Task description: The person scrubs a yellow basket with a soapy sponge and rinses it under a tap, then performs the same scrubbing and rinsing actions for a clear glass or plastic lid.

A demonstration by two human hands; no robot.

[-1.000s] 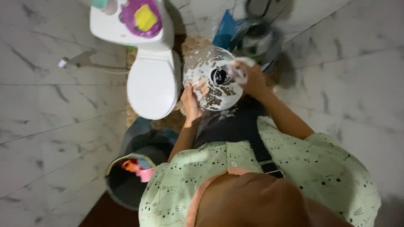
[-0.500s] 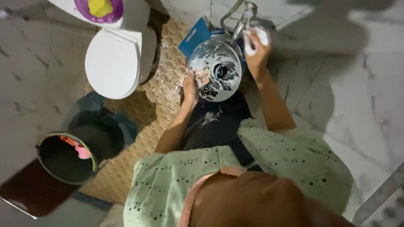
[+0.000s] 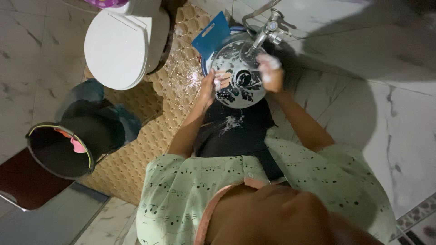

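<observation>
Top-down view, person in a green patterned top w/ black pants, bent over a round glass lid (image 3: 238, 75) covered in soap suds. Lid is right under the metal tap (image 3: 268, 28), which I'll use as the anchor for everything else.

Left hand (image 3: 212, 86) is below-left of the tap, fingers curled over the lid's left edge, so it's closed on the rim and holding the thing up. Right hand (image 3: 269, 71) is just below the tap, at the lid's right edge, foamy, fingers bunched up narrow. Can't tell if there's a sponge or cloth in there or just suds, too blurry tbh. Dark knob sits in the middle of the lid btw, between the two hands.

Other stuff: blue flat board (image 3: 210, 32) sticking up just left of the tap, touching the lid's upper-left side. White toilet (image 3: 120, 43) w/ lid down, well left of the tap. Tan honeycomb-pattern mat (image 3: 150, 136) runs down-left from the tap area. Black bucket (image 3: 59, 152) far down-left of the tap, w/ some pink and orange stuff inside. Marble-look tiles all around.
</observation>
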